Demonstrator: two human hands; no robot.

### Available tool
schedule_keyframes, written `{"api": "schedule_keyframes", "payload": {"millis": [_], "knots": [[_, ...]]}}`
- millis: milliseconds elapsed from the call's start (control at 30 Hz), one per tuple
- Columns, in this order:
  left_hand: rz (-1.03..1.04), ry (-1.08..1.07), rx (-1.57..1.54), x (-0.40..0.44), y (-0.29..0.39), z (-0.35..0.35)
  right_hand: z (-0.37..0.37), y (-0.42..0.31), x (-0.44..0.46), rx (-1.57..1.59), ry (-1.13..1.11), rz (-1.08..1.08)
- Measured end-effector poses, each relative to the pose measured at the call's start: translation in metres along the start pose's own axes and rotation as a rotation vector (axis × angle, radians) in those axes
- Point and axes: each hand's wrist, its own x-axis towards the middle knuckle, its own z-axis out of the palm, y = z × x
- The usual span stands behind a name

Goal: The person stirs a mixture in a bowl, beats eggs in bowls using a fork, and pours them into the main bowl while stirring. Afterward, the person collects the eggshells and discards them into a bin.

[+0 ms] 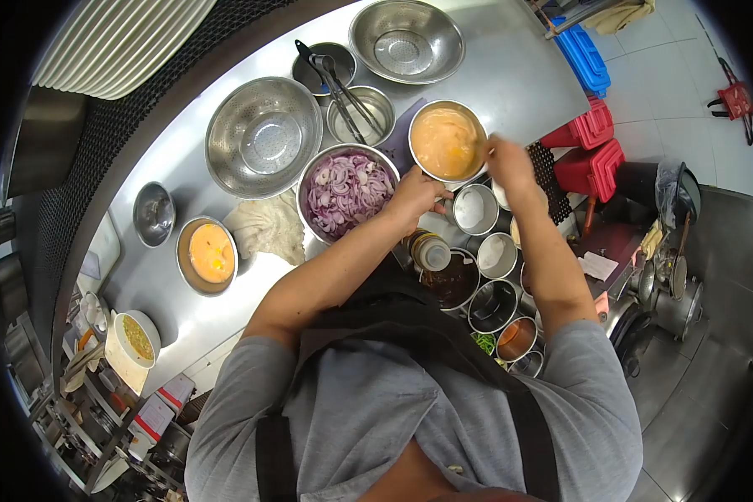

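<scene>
A steel bowl (pixel 448 140) holds a pale orange, eggy liquid with a yellower patch near its right side. My left hand (pixel 420 201) grips this bowl at its lower rim. At the bowl's right rim is my right hand (pixel 510 167), slightly blurred, fingers closed together; whatever they hold is hidden. Left of the bowl, close to my left forearm, a steel bowl of sliced red onions (pixel 349 191) stands on the counter. Below my hands are small steel containers, one with white contents (pixel 475 209), and a jar (pixel 431 251) above a pot of dark sauce (pixel 456 280).
A second bowl of orange liquid (pixel 212 255), a cloth (pixel 268 230) and a large colander (pixel 263 138) lie to the left. Tongs (pixel 343 92) rest across a bowl at the back. Red bins (pixel 590 163) and a blue lid (pixel 581 57) stand beyond the counter's right edge.
</scene>
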Motion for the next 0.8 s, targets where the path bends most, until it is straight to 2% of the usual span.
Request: {"api": "schedule_keyframes", "payload": {"millis": [33, 100, 167, 200, 233, 300, 333, 367, 433, 500, 533, 567, 633, 700, 767, 800], "knots": [[-0.006, 0.006, -0.005, -0.001, 0.001, 0.001, 0.011, -0.007, -0.014, -0.186, -0.035, -0.151], [0.008, 0.001, -0.005, 0.0, 0.002, 0.001, 0.009, -0.016, -0.018, -0.079, -0.146, -0.238], [0.014, -0.001, -0.003, -0.001, -0.001, 0.001, -0.009, 0.002, 0.002, 0.227, 0.045, -0.053], [0.005, 0.007, 0.011, 0.0, 0.0, 0.001, -0.002, 0.01, 0.007, 0.071, 0.058, 0.044], [-0.008, 0.015, 0.026, 0.0, 0.0, 0.0, 0.001, -0.001, -0.001, 0.073, 0.058, 0.043], [0.004, 0.011, 0.021, 0.002, 0.0, 0.0, 0.011, -0.022, -0.023, -0.111, -0.151, -0.243], [0.012, 0.011, 0.017, 0.002, -0.002, 0.001, 0.009, -0.009, -0.016, -0.013, -0.075, -0.275], [0.005, 0.01, 0.017, 0.001, -0.004, 0.001, 0.007, 0.001, -0.01, -0.011, -0.08, -0.27], [0.016, 0.007, 0.029, 0.002, -0.002, 0.0, 0.001, 0.005, 0.005, 0.018, 0.075, 0.038], [0.012, 0.015, 0.048, 0.001, 0.0, 0.0, 0.02, -0.007, -0.014, -0.154, -0.049, -0.223], [0.005, 0.022, 0.06, 0.001, 0.0, 0.002, 0.018, -0.011, -0.015, -0.039, -0.14, -0.281], [-0.003, 0.021, 0.06, -0.001, -0.002, 0.002, 0.01, -0.008, -0.012, -0.037, -0.145, -0.275], [0.025, -0.004, 0.072, -0.001, 0.002, 0.001, -0.008, 0.0, 0.009, 0.02, 0.015, -0.023], [0.022, 0.001, 0.071, -0.002, 0.003, 0.001, 0.009, -0.015, 0.004, -0.08, 0.103, -0.003], [0.019, 0.003, 0.064, 0.0, 0.002, 0.002, 0.016, -0.028, -0.004, -0.091, -0.087, -0.264], [0.02, -0.004, 0.059, 0.001, 0.0, 0.001, 0.007, -0.025, -0.003, -0.13, -0.125, -0.3]]}}
